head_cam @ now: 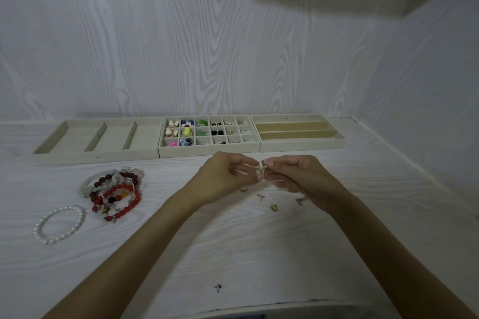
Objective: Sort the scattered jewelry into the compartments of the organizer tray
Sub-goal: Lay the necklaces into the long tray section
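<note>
Left hand [228, 176] and right hand [293, 176] pinch tiny jewelry [262, 169].

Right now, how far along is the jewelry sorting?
Partly done. The middle tray already holds earrings in most of its small compartments. In hand: both the left hand and right hand pinch a small pale piece between them, too blurred to identify. Left: the bracelet pile, the pearl bracelet, the gold charm and small bits nearby. The left tray and right tray look empty.

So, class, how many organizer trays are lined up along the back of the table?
3: the left tray with wide sections, the middle grid tray holding small jewelry, and the right tray with long slots. None looks hidden.
</note>
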Available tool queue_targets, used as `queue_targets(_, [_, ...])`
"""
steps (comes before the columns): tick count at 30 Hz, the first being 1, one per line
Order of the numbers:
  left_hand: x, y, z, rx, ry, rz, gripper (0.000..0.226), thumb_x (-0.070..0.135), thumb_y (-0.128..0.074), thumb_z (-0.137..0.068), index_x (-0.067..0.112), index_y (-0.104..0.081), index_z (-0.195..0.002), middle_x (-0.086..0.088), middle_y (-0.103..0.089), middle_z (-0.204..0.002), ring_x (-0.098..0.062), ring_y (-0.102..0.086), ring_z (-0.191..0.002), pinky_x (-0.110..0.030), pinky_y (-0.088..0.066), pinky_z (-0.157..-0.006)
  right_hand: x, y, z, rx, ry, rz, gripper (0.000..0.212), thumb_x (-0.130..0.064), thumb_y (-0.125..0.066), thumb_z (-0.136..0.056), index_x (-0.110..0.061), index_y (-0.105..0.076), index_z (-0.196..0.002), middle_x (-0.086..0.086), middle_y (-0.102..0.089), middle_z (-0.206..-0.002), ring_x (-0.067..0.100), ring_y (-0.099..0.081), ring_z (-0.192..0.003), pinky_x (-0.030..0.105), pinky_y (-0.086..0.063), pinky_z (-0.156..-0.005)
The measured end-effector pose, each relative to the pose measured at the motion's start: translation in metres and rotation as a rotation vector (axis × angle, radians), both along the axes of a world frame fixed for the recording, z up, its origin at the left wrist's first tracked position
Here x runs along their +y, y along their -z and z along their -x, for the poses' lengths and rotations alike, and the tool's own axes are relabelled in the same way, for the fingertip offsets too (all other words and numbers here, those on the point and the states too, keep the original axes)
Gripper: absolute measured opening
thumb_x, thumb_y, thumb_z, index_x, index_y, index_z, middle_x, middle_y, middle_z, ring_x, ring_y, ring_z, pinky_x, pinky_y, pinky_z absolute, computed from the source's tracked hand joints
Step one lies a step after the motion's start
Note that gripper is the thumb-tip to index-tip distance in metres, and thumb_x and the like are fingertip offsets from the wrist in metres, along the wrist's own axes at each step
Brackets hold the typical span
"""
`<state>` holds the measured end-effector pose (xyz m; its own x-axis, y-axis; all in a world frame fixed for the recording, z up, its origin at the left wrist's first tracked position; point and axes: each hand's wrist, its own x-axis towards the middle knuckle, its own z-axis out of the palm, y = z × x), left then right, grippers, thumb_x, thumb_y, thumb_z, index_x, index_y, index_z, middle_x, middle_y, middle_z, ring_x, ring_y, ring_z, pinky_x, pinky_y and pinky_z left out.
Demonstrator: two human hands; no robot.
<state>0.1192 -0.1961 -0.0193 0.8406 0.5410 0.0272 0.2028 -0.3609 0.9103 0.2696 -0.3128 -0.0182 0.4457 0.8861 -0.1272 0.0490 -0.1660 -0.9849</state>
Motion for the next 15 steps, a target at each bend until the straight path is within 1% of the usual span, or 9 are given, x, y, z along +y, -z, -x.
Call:
queue_targets(1, [0.001, -0.001, 0.003, 0.000, 0.003, 0.012, 0.037, 0.022, -0.073, -0.081, 0.017, -0.065, -0.117, 0.007, -0.069, -0.104, -0.003, -0.066, -0.087, -0.008, -0.049, -0.064, 0.005, -0.001, 0.004, -0.016, 0.003, -0.019, 0.024, -0.023, -0.065, -0.086, -0.010, -0.071, -0.104, 0.006, -0.074, -0.098, 0.012, -0.070, -0.091, 0.018, -0.054, -0.076])
queue_targets(3, [0.005, -0.002, 0.008, 0.061, 0.032, -0.035, 0.047, 0.024, -0.070, -0.083, 0.022, -0.055, -0.128, 0.011, -0.059, -0.120, -0.005, -0.059, -0.104, -0.013, -0.047, -0.076, 0.012, -0.004, 0.011, -0.036, 0.018, -0.052, 0.026, -0.027, -0.065, -0.085, -0.014, -0.071, -0.106, 0.001, -0.073, -0.101, 0.011, -0.068, -0.098, 0.021, -0.053, -0.086])
queue_targets(4, [0.008, -0.003, 0.012, 0.082, 0.034, -0.065, 0.049, 0.023, -0.067, -0.086, 0.024, -0.051, -0.132, 0.012, -0.054, -0.127, -0.006, -0.054, -0.110, -0.018, -0.045, -0.081, 0.017, -0.006, 0.015, -0.047, 0.015, -0.065, 0.025, -0.030, -0.065, -0.085, -0.018, -0.072, -0.106, -0.003, -0.073, -0.102, 0.009, -0.066, -0.100, 0.019, -0.051, -0.086])
queue_targets(5, [0.011, -0.003, 0.015, 0.077, 0.026, -0.068, 0.046, 0.020, -0.062, -0.089, 0.024, -0.049, -0.134, 0.011, -0.052, -0.130, -0.007, -0.052, -0.112, -0.020, -0.044, -0.082, 0.022, -0.008, 0.018, -0.053, 0.006, -0.075, 0.023, -0.032, -0.064, -0.084, -0.023, -0.072, -0.104, -0.008, -0.072, -0.103, 0.006, -0.064, -0.103, 0.018, -0.048, -0.086])
queue_targets(7, [0.016, -0.007, 0.020, 0.004, -0.024, 0.014, 0.031, 0.016, -0.052, -0.096, 0.025, -0.056, -0.125, 0.012, -0.058, -0.123, -0.004, -0.056, -0.105, -0.019, -0.047, -0.076, 0.031, -0.010, 0.025, -0.033, -0.019, -0.091, 0.021, -0.035, -0.062, -0.085, -0.027, -0.072, -0.103, -0.014, -0.071, -0.106, 0.003, -0.059, -0.107, 0.019, -0.043, -0.089])
queue_targets(9, [0.019, -0.013, 0.026, -0.085, -0.092, 0.130, 0.021, 0.022, -0.048, -0.098, 0.028, -0.063, -0.110, 0.015, -0.066, -0.108, -0.001, -0.061, -0.094, -0.018, -0.047, -0.072, 0.042, -0.009, 0.031, 0.009, -0.037, -0.102, 0.027, -0.036, -0.061, -0.085, -0.025, -0.070, -0.108, -0.013, -0.068, -0.109, 0.005, -0.056, -0.110, 0.023, -0.041, -0.093])
queue_targets(11, [0.022, -0.016, 0.030, -0.141, -0.143, 0.169, 0.019, 0.027, -0.049, -0.097, 0.028, -0.065, -0.107, 0.014, -0.069, -0.101, 0.002, -0.063, -0.086, -0.016, -0.047, -0.071, 0.051, -0.007, 0.037, 0.062, -0.059, -0.117, 0.034, -0.038, -0.059, -0.086, -0.022, -0.067, -0.115, -0.012, -0.067, -0.109, 0.007, -0.055, -0.109, 0.024, -0.039, -0.092])
queue_targets(13, [0.027, -0.017, 0.035, -0.177, -0.184, 0.155, 0.019, 0.027, -0.051, -0.096, 0.025, -0.066, -0.109, 0.013, -0.070, -0.099, 0.004, -0.064, -0.082, -0.013, -0.047, -0.068, 0.061, -0.007, 0.044, 0.116, -0.076, -0.136, 0.031, -0.037, -0.057, -0.089, -0.023, -0.067, -0.114, -0.014, -0.068, -0.104, 0.006, -0.056, -0.107, 0.023, -0.039, -0.091])
queue_targets(15, [0.030, -0.017, 0.037, -0.207, -0.214, 0.157, 0.018, 0.028, -0.056, -0.093, 0.023, -0.068, -0.106, 0.011, -0.071, -0.096, 0.005, -0.065, -0.079, -0.009, -0.048, -0.063, 0.068, -0.005, 0.049, 0.140, -0.072, -0.159, 0.030, -0.037, -0.056, -0.089, -0.025, -0.067, -0.114, -0.012, -0.068, -0.109, 0.007, -0.056, -0.110, 0.024, -0.039, -0.091])
